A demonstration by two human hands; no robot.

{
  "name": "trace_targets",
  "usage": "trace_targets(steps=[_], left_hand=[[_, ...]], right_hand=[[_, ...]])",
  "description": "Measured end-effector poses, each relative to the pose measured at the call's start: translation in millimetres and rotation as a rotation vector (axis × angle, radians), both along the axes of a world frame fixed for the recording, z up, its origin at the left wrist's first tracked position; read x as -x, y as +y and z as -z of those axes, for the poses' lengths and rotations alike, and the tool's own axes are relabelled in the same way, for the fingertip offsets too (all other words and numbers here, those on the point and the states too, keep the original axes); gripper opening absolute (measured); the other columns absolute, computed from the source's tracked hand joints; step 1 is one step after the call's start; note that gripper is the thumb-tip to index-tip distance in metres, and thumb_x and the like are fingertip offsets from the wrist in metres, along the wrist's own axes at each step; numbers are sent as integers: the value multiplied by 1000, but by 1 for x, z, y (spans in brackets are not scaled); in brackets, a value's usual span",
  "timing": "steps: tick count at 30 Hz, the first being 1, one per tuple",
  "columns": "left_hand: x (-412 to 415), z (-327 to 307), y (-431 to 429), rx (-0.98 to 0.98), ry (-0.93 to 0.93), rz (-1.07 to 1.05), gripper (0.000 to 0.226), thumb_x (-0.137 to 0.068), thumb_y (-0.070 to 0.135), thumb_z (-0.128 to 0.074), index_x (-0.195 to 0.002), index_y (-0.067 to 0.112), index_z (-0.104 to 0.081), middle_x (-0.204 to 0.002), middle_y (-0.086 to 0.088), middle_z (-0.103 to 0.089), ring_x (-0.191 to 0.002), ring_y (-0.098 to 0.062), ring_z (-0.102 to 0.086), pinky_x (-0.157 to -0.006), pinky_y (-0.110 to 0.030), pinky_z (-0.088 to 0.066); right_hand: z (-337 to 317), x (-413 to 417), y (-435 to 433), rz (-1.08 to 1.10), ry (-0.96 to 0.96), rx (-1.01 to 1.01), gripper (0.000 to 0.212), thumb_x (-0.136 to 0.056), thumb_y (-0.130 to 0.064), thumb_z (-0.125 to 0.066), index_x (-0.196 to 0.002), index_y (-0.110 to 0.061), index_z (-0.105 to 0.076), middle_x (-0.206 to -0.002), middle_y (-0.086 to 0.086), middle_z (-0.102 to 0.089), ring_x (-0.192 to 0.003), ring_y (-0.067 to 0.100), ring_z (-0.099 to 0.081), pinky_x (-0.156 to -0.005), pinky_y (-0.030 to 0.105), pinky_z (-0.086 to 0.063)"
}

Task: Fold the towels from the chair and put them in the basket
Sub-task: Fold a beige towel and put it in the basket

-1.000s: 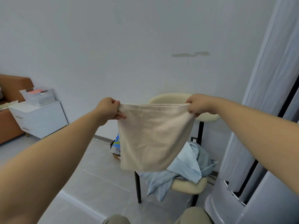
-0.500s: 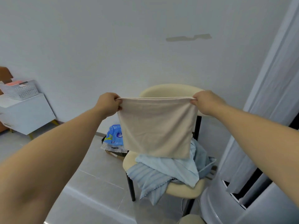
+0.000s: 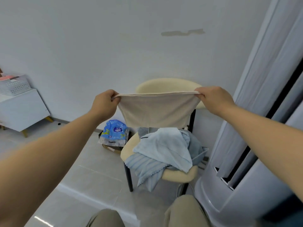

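Pinching the top corners, the fingers (image 3: pixel 114 97) of the left hand (image 3: pixel 105 104) and right hand (image 3: pixel 213 99) stay clamped on the beige folded cloth towel (image 3: pixel 155 110), now lowered before the cream padded chair (image 3: pixel 168 85) (fold progressing). Light-blue crumpled towels (image 3: pixel 164 149) remain; the white perforated plastic basket (image 3: pixel 15 86) sits well apart.

Open floor (image 3: pixel 85 174) left of the chair (image 3: pixel 178 175); clear reach there. Seat heaped with blue towels (image 3: pixel 164 149), no bare spot to set a hand. Beige towel (image 3: pixel 155 110) stretched between both hands screens the chair back. Blue packet on a box (image 3: pixel 114 133) just beside the chair's left. White standing unit (image 3: pixel 246 185) crowds its right side. Basket (image 3: pixel 14 85) on cabinet (image 3: pixel 21 110), well apart, far left.
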State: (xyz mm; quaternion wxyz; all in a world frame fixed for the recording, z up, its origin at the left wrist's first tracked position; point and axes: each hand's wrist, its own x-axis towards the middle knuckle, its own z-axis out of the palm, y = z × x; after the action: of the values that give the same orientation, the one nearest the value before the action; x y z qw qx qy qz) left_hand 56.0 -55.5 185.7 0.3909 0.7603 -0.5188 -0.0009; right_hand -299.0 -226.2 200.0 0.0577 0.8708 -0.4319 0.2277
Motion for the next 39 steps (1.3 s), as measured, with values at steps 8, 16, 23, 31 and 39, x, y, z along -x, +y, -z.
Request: trace_targets(steps=[8, 16, 23, 31, 39], left_hand=[[26, 116, 95, -520, -175, 187, 12, -97, 25, -60, -85, 24, -60, -83, 2, -61, -87, -25, -58, -69, -31, -37], [23, 147, 94, -749, -130, 296, 10, -98, 23, -56, -98, 21, -66, -91, 3, -68, -82, -12, -67, -77, -29, -51], [-3, 163, 29, -662, -61, 182, 11, -100, 19, -51, -97, 21, -61, -87, 0, -64, -82, -21, -65, -73, -32, -49], [-39, 222, -67, -755, -96, 117, 11, -102, 24, -50, -100, 18, -60, -105, -5, -62, -90, -20, -51, -76, -30, -38], [-60, 268, -105, -820, 39, 190, 14, -93, 23, -65, -107, 23, -64, -114, 0, -63, -104, -21, -58, -87, -32, -46]], right_hand=[[63, 22, 80, -86, 672, -510, 18, -98, -24, -56, -92, -19, -72, -81, -3, -70, -73, 15, -69, -76, 36, -57], [81, 17, 76, -23, 702, -882, 15, -95, -13, -57, -103, -15, -70, -91, 1, -70, -82, 15, -75, -70, 31, -60], [118, -26, 11, 29, 573, -672, 10, -97, -17, -46, -95, -17, -56, -102, 7, -64, -89, 26, -62, -75, 36, -50], [195, -66, -75, 34, 603, -688, 11, -102, -19, -42, -97, -18, -52, -103, -3, -56, -84, 10, -50, -64, 17, -35], [236, -67, -109, 93, 396, -830, 14, -81, -20, -65, -72, -18, -55, -84, 1, -59, -75, 16, -52, -63, 28, -42]])
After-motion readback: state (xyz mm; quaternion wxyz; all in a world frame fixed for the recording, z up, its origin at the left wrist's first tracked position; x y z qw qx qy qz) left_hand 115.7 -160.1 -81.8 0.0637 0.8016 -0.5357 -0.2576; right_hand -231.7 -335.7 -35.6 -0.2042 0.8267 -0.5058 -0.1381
